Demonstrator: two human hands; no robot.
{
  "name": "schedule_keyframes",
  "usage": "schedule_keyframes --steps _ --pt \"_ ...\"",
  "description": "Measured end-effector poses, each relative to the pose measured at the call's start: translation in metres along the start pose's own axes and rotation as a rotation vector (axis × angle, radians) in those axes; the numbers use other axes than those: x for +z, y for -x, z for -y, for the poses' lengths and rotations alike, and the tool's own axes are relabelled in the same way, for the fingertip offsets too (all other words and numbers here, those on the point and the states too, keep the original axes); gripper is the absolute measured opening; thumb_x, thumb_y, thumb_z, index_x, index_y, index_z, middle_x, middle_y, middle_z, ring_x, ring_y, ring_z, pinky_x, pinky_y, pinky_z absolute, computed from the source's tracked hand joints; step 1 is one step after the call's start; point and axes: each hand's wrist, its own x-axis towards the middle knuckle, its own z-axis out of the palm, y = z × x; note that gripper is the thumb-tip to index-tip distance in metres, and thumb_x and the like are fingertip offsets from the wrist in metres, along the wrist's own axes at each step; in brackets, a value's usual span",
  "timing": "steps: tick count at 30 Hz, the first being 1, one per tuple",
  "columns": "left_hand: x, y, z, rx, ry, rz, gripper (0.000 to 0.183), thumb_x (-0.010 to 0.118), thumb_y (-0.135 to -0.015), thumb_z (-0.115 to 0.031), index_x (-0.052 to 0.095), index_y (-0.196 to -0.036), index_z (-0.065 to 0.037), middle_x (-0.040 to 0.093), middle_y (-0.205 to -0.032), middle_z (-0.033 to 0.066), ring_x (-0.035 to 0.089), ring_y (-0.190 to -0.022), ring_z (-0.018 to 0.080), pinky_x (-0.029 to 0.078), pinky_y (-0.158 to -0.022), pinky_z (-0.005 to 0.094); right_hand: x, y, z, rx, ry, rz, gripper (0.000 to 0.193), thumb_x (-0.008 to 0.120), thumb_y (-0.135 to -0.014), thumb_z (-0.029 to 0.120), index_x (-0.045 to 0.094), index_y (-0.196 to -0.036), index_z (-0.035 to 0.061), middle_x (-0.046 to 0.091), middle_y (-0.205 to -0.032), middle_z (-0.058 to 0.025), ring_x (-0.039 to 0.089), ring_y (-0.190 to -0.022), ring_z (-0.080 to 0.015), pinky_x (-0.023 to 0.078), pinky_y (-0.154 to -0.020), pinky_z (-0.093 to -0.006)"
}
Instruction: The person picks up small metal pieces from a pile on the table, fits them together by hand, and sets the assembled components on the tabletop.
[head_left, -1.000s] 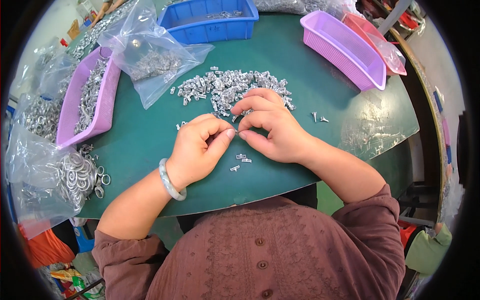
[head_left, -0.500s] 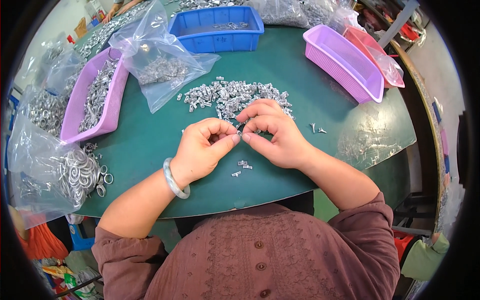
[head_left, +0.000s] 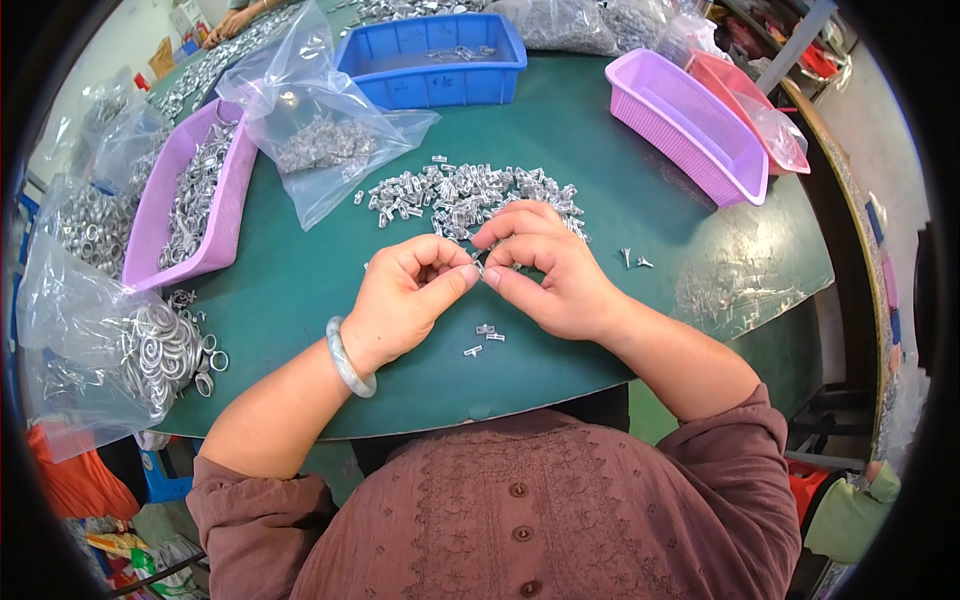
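Observation:
My left hand (head_left: 415, 290) and my right hand (head_left: 548, 268) meet over the green table, thumbs and forefingers closed in a pinch. Between the fingertips is a small silvery metal piece (head_left: 479, 268), mostly hidden, so its exact shape cannot be made out. Both hands seem to hold it at once. Just beyond them spreads a heap of small silver metal parts (head_left: 460, 190), partly covered by my right fingers. Nearer to me, below the hands, lie three loose metal parts (head_left: 485, 329). Two small forked metal pieces (head_left: 627, 257) rest to the right of my right hand.
On the left stand a pink basket of metal parts (head_left: 240, 180) and a plastic bag spilling silver rings (head_left: 160, 350). A clear bag (head_left: 325, 145) lies behind the heap. At the back is a blue bin (head_left: 430, 88); at right, a lilac basket (head_left: 690, 140). Another person's hand (head_left: 228, 27) shows far left.
My hands stay almost in place, still pinching together; the small piece between the fingertips appears slightly turned. The other person's hand at the far left has shifted a little.

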Motion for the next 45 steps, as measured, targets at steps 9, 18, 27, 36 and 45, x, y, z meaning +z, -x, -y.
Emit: schedule_keyframes --steps 9,18,27,36,45 --pt "0.004 0.0 -0.001 0.027 -0.037 -0.038 0.008 0.066 -0.091 -0.008 0.068 -0.094 -0.002 0.062 -0.079 -0.0039 0.05 -0.067 0.0028 0.041 -0.06 0.0189 0.001 0.001 0.001 0.011 -0.01 -0.012 0.008 0.068 -0.082 0.009 0.064 -0.077 0.004 0.064 -0.101 -0.0065 0.053 -0.103 -0.0272 0.039 -0.094 -0.0407" --pt "0.001 0.001 0.0 0.021 -0.068 -0.021 0.011 0.063 -0.093 -0.011 0.069 -0.095 -0.002 0.062 -0.079 -0.0031 0.05 -0.067 0.0032 0.042 -0.06 0.0194 0.001 0.001 0.0 0.009 -0.002 0.003 0.008 0.066 -0.083 0.01 0.064 -0.078 0.0035 0.064 -0.102 -0.0063 0.052 -0.104 -0.0276 0.039 -0.094 -0.0408" --pt "0.0 0.002 -0.003 0.078 -0.199 -0.004 0.013 0.062 -0.094 -0.011 0.068 -0.091 0.001 0.06 -0.078 -0.0036 0.05 -0.068 0.0043 0.043 -0.059 0.0213 0.0 0.001 -0.001 -0.008 0.031 0.021 0.007 0.068 -0.079 0.009 0.064 -0.076 0.0039 0.063 -0.104 -0.006 0.052 -0.106 -0.0283 0.039 -0.095 -0.0421" --pt "0.002 0.009 -0.001 0.262 -0.611 0.067 0.009 0.072 -0.08 -0.004 0.068 -0.089 -0.001 0.059 -0.074 0.0063 0.056 -0.065 0.0139 0.044 -0.057 0.0279 -0.001 0.002 0.002 -0.186 0.301 0.166 0.012 0.074 -0.071 0.007 0.062 -0.072 0.0072 0.06 -0.11 -0.0051 0.048 -0.114 -0.0322 0.036 -0.099 -0.0495" --pt "0.005 0.012 -0.003 0.392 -0.827 0.104 0.012 0.072 -0.075 -0.001 0.069 -0.086 -0.005 0.059 -0.074 0.0082 0.059 -0.063 0.0238 0.047 -0.056 0.0324 -0.01 -0.004 -0.007 -0.146 0.288 0.146 0.01 0.073 -0.071 0.011 0.068 -0.08 0.0084 0.058 -0.115 -0.008 0.046 -0.117 -0.0326 0.034 -0.1 -0.0483"
